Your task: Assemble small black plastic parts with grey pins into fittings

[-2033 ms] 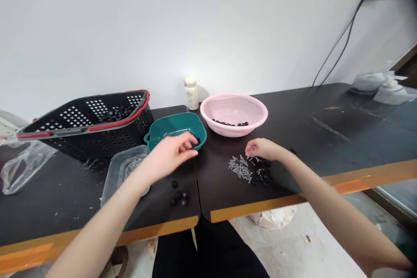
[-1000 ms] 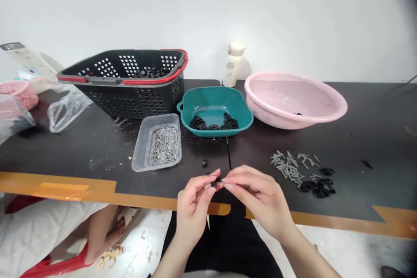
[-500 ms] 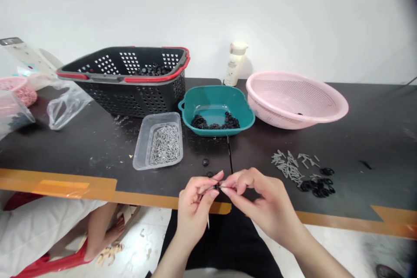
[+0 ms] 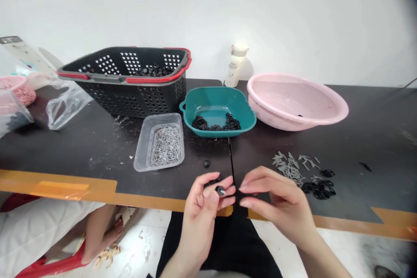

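Observation:
My left hand (image 4: 202,210) holds a small round black plastic piece (image 4: 219,189) between thumb and fingers; a short silvery pin sticks out of its middle. To the right, apart from it, my right hand (image 4: 278,200) has thumb and fingertips spread with nothing visible between the tips. One black round cap (image 4: 206,163) lies on the table beyond my left hand, and another dark piece is partly hidden behind the fingers. Right of my hands are a heap of grey screws or pins (image 4: 288,167) and a cluster of black rings (image 4: 321,189).
Silvery screws or pins fill part of a see-through box (image 4: 139,158). A teal basin (image 4: 221,134) holds small black parts; a black basket (image 4: 143,100) holds more. A pink colander (image 4: 280,121) and a white bottle (image 4: 235,67) stand behind. Someone's leg (image 4: 93,230) shows lower left.
My right hand has drawn away to the right from the black piece, and its fingers have parted. My left hand has turned, so the pin in the piece shows.

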### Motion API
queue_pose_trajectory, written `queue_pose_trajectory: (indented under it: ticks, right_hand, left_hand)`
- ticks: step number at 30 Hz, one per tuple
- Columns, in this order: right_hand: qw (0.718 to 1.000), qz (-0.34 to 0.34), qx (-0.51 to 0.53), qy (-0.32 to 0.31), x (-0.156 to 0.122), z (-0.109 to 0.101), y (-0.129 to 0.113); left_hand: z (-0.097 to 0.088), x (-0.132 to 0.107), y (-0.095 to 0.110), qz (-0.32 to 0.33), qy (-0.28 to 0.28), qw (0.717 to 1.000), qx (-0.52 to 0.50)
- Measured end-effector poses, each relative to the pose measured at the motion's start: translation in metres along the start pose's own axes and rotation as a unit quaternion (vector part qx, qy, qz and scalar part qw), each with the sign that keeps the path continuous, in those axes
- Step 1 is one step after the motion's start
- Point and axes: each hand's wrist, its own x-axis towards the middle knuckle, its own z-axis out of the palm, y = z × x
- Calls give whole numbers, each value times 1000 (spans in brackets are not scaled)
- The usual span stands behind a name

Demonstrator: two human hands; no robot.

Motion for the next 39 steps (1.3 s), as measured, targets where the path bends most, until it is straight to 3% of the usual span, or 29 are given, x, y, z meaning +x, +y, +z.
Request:
queue_pose_trajectory:
  ticks: [2, 3, 5, 6, 8, 11, 14, 18, 25, 28, 31, 34, 36, 39]
  right_hand:
    - [994, 48, -81, 55, -8, -26, 8]
    - [982, 86, -129, 112, -12, -43, 12]
    - [929, 200, -212, 229, -19, -82, 20]
    - [901, 250, -246, 255, -22, -101, 25]
    - [871, 304, -307, 234, -26, -137, 35]
    - [865, 339, -348, 126, -29, -175, 54]
    - [875, 357, -323, 45, -30, -196, 69]
    - [889, 370, -271, -13, -35, -208, 75]
    - [898, 368, -239, -13, -48, -209, 83]
    - [907, 362, -213, 34, -49, -196, 72]
    - [935, 320, -147, 43, -45, -167, 48]
    - [977, 201, -70, -13, -37, -127, 22]
    - [991, 129, -14, -41, -31, -99, 10]
    - [985, 116, 125, -16, -23, -66, 0]
  left_hand:
    - [0, 0, -3, -31, 13, 998, -48]
    - [0, 1, -5, -37, 14, 997, -63]
    - [0, 4, -8, -35, 3, 996, -78]
    - [1, 6, -10, -32, -7, 996, -78]
    - [3, 10, -14, -24, -30, 997, -68]
    - [8, 14, -19, -17, -64, 997, -42]
    - [11, 14, -23, -17, -90, 996, -17]
    - [11, 14, -27, -3, -102, 995, 13]
    - [13, 19, -25, 4, -99, 989, 108]
    - [21, 15, -20, 14, -39, 989, 144]
    - [33, 9, -17, 18, 11, 985, 172]
    - [43, 5, -14, 29, -17, 977, 209]
    - [48, 4, -11, 61, -42, 971, 227]
    - [53, 1, -1, 152, -74, 944, 282]
